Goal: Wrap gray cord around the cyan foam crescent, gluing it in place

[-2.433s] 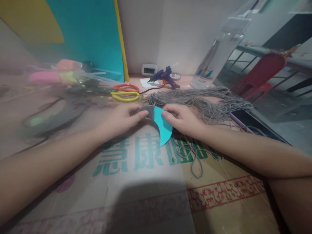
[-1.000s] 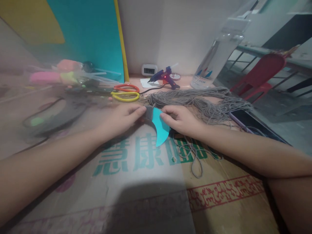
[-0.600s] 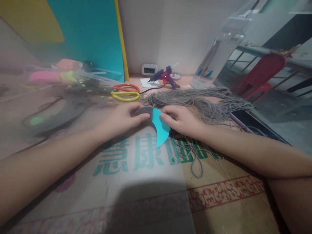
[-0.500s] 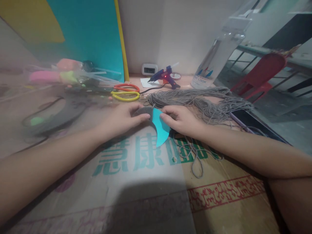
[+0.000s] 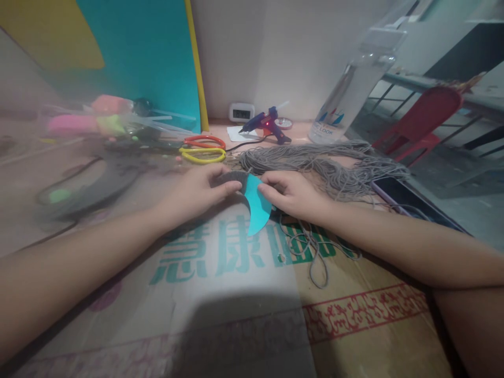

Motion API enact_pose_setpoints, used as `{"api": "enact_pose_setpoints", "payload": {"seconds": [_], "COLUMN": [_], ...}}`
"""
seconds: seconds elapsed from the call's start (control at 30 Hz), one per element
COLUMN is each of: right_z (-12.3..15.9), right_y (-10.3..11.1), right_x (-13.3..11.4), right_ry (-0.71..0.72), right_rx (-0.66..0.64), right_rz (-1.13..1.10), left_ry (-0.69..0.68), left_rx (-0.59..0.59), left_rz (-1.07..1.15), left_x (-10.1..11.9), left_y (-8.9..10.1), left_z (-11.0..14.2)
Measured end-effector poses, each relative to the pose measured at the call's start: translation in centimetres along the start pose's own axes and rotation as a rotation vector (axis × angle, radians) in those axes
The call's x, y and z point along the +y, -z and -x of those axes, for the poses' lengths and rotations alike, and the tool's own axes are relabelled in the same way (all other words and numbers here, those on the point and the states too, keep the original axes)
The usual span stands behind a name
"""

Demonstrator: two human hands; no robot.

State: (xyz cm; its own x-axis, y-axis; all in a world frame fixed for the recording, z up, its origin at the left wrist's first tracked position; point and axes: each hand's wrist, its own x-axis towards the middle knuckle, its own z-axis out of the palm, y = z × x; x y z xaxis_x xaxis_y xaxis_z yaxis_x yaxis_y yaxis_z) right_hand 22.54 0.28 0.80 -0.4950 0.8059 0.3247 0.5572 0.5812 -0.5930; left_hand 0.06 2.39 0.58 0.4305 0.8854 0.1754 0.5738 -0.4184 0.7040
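Note:
Between my hands is a curved turquoise crescent-shaped piece (image 5: 258, 207), its upper left part wrapped in grey cord and its bare tip pointing down. My left hand (image 5: 214, 186) pinches the wrapped part between thumb and fingers. At the bare part's upper right edge, the thumb and fingers of my right hand (image 5: 289, 191) are closed; part of the grip is hidden. From below my right hand a loose length of grey cord (image 5: 318, 268) trails over the cardboard. A large bundle of the same grey cord (image 5: 291, 156) lies just behind my hands.
Scissors (image 5: 202, 148) with red and yellow handles lie behind my left hand. A glue gun (image 5: 268, 125) with a lit red light stands by a small digital clock (image 5: 241, 112). A clear bottle (image 5: 338, 100) and a phone (image 5: 413, 202) are at the right. Printed cardboard (image 5: 236, 315) covers the tabletop.
The crescent piece has tilted slightly, its lower tip swinging a little to the left. Both hands stay nearly in place.

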Motion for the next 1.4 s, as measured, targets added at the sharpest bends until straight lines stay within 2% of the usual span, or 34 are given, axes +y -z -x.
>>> {"api": "enact_pose_setpoints", "payload": {"seconds": [0.33,0.57,0.77,1.03,1.17,1.3,1.4], "right_z": [-0.1,0.1,0.1,0.1,0.1,0.2,0.3], "right_y": [-0.1,0.1,0.2,0.0,0.1,0.2,0.2], "right_x": [0.1,-0.2,-0.2,0.0,-0.1,0.0,0.0], "right_ry": [0.022,0.021,0.071,0.043,0.052,0.048,0.048], "right_rx": [-0.001,-0.001,0.130,0.108,0.148,0.226,0.245], "right_rz": [0.010,0.023,0.064,0.069,0.072,0.049,0.040], "left_ry": [-0.022,0.011,-0.011,0.006,-0.003,0.056,0.091], "left_rx": [-0.022,-0.019,-0.036,0.012,-0.001,-0.034,-0.014], "left_rz": [0.098,0.048,0.073,0.124,0.122,0.079,0.088], "left_x": [-0.2,0.1,0.3,-0.3,-0.3,-0.6,-0.8], "left_y": [-0.1,0.1,0.2,0.0,0.0,-0.1,-0.3], "left_z": [0.0,0.0,-0.2,-0.1,-0.2,-0.3,-0.3]}}
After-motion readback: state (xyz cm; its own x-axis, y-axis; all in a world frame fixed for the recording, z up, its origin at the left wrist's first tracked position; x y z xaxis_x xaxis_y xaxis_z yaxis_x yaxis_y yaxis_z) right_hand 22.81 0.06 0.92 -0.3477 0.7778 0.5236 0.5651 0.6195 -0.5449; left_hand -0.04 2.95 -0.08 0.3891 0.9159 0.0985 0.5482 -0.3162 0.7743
